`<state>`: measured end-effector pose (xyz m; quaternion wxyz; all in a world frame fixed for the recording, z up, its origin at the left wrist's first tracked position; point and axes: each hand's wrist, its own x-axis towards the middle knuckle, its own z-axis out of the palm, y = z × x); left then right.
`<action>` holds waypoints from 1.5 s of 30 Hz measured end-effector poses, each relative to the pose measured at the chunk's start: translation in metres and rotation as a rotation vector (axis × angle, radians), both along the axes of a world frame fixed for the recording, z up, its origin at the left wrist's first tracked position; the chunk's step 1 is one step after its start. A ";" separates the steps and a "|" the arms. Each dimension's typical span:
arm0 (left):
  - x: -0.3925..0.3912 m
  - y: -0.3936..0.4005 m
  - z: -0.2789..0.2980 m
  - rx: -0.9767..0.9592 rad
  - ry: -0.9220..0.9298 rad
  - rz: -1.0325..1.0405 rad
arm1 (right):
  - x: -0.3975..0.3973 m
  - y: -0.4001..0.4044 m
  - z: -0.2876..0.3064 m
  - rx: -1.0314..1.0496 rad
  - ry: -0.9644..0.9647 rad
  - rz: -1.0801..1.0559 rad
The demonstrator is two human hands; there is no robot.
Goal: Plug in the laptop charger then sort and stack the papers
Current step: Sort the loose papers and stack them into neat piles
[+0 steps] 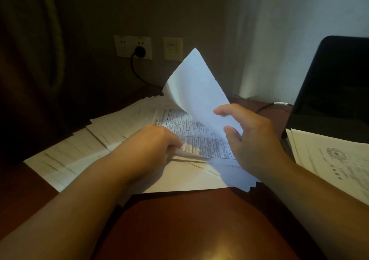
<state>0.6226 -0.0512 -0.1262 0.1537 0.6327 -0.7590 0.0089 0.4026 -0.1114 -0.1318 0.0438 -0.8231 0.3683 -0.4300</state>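
Note:
A loose spread of white papers (pixel 83 149) covers the middle and left of the wooden desk (pixel 189 223). My right hand (pixel 249 139) grips a thin bundle of sheets (pixel 197 92) and holds it lifted and curled upward. Beneath it lies a sheet printed with a table (pixel 199 137). My left hand (pixel 153 147) pinches the near edge of that printed sheet. A black charger plug (pixel 139 51) sits in the wall socket (pixel 133 47), its cable (pixel 137 74) running down behind the papers.
A black laptop (pixel 335 88) stands open at the right, with a cable (pixel 269 106) reaching its left side. A second pile of printed papers (pixel 335 159) lies in front of it. A wall switch plate (pixel 173 48) sits beside the socket. Bare desk shows near me.

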 end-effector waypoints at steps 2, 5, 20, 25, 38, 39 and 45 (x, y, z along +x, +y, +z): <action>0.001 -0.003 0.002 0.028 -0.047 0.003 | 0.000 0.000 0.000 -0.005 0.010 0.000; 0.000 -0.003 0.005 0.033 -0.029 0.025 | 0.000 0.001 -0.001 0.009 0.030 -0.008; -0.009 0.001 0.010 -0.529 0.187 0.186 | 0.002 0.003 -0.004 0.097 0.235 0.183; -0.010 0.003 0.010 -0.624 0.225 0.219 | 0.004 0.006 0.000 0.086 0.191 0.143; -0.044 0.010 0.010 -0.209 0.688 0.131 | 0.004 0.008 0.010 0.046 -0.133 0.070; -0.044 0.010 0.010 -0.126 0.752 0.085 | 0.005 0.011 0.011 0.046 -0.139 0.116; -0.042 0.008 0.002 0.063 1.140 -0.147 | 0.013 0.023 0.015 0.116 -0.050 0.413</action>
